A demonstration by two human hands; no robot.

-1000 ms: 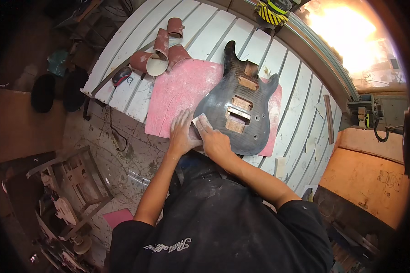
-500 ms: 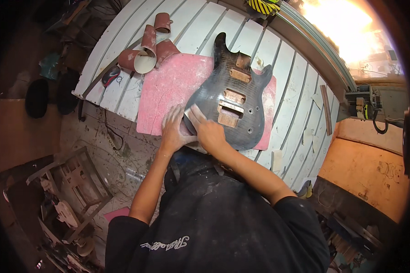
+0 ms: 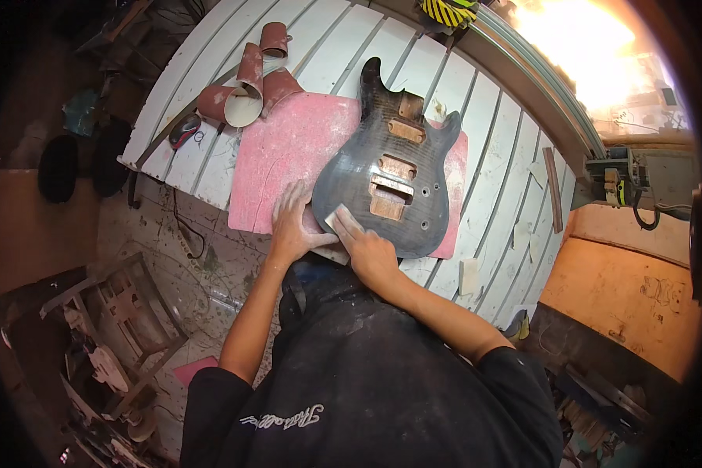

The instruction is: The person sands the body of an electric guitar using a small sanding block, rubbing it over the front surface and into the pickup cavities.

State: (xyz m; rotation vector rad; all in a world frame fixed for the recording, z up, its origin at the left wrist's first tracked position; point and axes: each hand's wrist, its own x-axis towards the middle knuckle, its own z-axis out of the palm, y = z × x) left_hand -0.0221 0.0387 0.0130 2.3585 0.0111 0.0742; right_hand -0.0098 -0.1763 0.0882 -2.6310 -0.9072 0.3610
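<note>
Nearest the wearer, at the lower left rim of the dark grey, wood-grained electric guitar body [image 3: 351,187], the right hand [image 3: 370,253] lays its extended front fingers over a small white rectangular pad [image 3: 332,220] on the top face; its thumb is hidden, so I cannot tell whether it pinches the pad. If those fingertips bear down unevenly there, the dark colour could thin in a streak. The left hand [image 3: 290,234] is spread just beside the body's left edge, fingers apart, thumb toward the body; no grip shows, and contact with the edge is unclear. With so loose a brace, a hard push could swing the body round.

The body lies flat, on a dusty pink sheet [image 3: 281,148] showing at its left and right. Grit on that sheet could mark the underside, and a sliding sheet would carry the body along. To the body's lower right, a pale rectangular block [image 3: 469,277] rests on the white slatted table [image 3: 421,62], where an elbow could knock it. Beyond the body's upper left, reddish-brown rolled tubes [image 3: 249,66] lie loosely together; a bump could set them rolling.
</note>
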